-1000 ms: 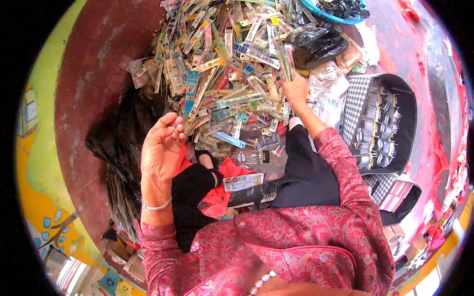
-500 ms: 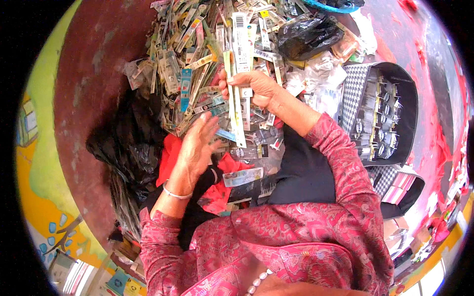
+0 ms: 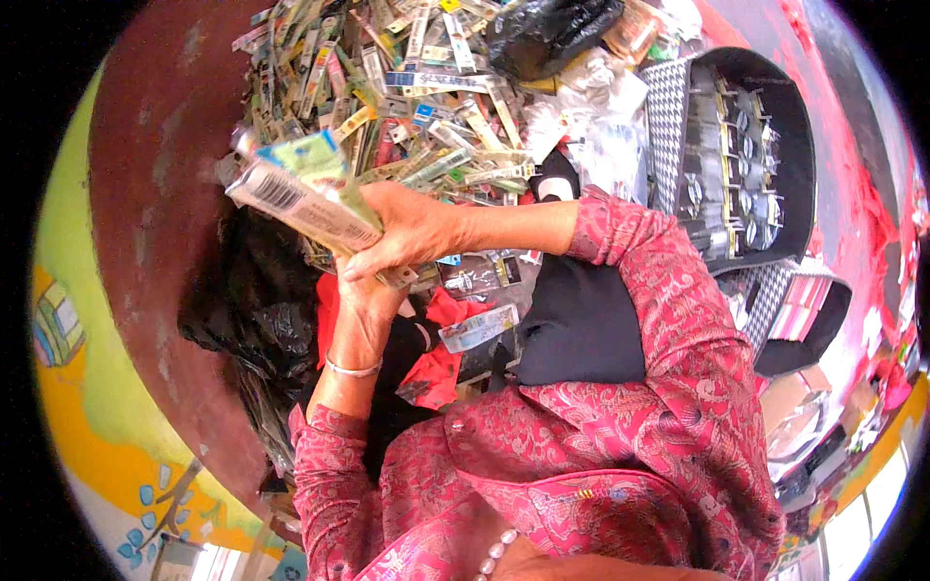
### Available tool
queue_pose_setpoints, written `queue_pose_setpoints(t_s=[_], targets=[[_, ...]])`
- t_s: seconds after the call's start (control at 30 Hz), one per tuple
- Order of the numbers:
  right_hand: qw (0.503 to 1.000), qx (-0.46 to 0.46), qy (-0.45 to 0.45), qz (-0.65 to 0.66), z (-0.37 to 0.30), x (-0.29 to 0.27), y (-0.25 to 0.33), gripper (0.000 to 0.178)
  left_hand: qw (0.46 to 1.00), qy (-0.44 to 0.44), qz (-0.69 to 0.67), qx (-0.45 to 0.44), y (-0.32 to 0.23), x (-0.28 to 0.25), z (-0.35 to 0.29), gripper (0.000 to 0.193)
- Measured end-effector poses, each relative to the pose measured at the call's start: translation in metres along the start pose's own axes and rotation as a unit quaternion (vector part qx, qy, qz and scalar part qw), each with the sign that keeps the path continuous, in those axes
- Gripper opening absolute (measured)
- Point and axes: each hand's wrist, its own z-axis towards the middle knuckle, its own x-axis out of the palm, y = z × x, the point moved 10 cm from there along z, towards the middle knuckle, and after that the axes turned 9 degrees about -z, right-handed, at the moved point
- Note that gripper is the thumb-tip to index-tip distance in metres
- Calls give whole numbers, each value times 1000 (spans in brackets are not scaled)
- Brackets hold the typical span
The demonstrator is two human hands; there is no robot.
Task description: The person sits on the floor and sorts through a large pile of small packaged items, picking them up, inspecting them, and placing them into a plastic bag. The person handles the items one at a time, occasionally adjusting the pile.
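While floor (image 3: 145, 203) stretches past the left edge of the heap (image 3: 426, 121), opposite two boxes (image 3: 668, 136), the right hand (image 3: 412, 228) clamps packets (image 3: 305, 205) over the left hand (image 3: 368, 293), its grip unclear.

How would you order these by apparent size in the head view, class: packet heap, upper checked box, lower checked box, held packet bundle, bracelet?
1. Packet heap
2. Upper checked box
3. Lower checked box and held packet bundle: too alike to rank
4. Bracelet

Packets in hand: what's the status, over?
Right hand holding bundled packets. Left hand mostly hidden behind them. Packet pile spread beyond; nothing visibly blocking the hands.
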Motion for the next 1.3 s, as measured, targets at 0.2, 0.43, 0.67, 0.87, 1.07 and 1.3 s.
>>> queue_pose_setpoints(t_s=[0.2,0.43,0.67,0.87,1.07,1.3], targets=[[991,107,-64,-46,6,-39,-31,26,985,23,-132,-108,8,35,-3,37],[830,157,-114,523,-4,-98,-85,26,981,-20,164,-105,-15,31,-15,40],[789,124,-67,598,1,-89,-68,35,947,-61,315,2,-32,21,-10,36],[795,118,-54,593,1,-86,-62,38,938,48,344,-10,-14,63,-14,39],[884,143,-106,433,-6,-105,-66,50,942,-2,329,69,-36,51,-15,20],[907,175,-136,359,-17,-118,-81,48,876,-28,443,191,-74,71,-28,14]])
